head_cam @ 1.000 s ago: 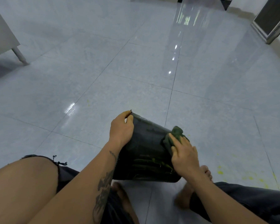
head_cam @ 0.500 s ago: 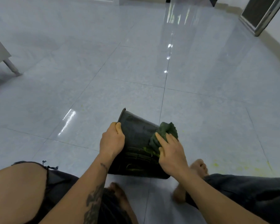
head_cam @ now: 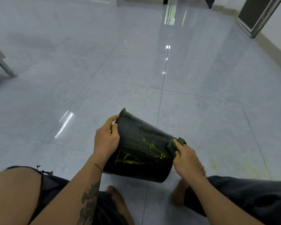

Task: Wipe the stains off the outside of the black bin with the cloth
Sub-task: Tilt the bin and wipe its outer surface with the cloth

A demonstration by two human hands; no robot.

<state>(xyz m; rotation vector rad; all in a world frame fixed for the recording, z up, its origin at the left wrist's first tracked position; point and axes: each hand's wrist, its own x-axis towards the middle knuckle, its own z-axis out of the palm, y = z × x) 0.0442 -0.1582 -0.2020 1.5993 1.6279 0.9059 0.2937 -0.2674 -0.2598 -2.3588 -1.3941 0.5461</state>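
The black bin (head_cam: 136, 137) lies tilted on the tiled floor between my legs, its open rim pointing away to the upper left. Yellow streaks (head_cam: 133, 159) smear its upturned side. My left hand (head_cam: 106, 140) grips the bin's left side near the rim. A dark green cloth (head_cam: 172, 145) is pressed against the bin's right edge under my right hand (head_cam: 187, 158), which is closed on it.
Yellow spatter (head_cam: 213, 166) dots the floor tiles to the right of the bin. My bare feet (head_cam: 115, 198) and legs frame the bin below. A furniture leg (head_cam: 5, 69) stands at far left; a framed panel (head_cam: 256, 15) leans at the upper right.
My right hand has dragged the cloth from the middle of the bin's side out to its right edge, uncovering the yellow streaks. My left hand has shifted up toward the rim.
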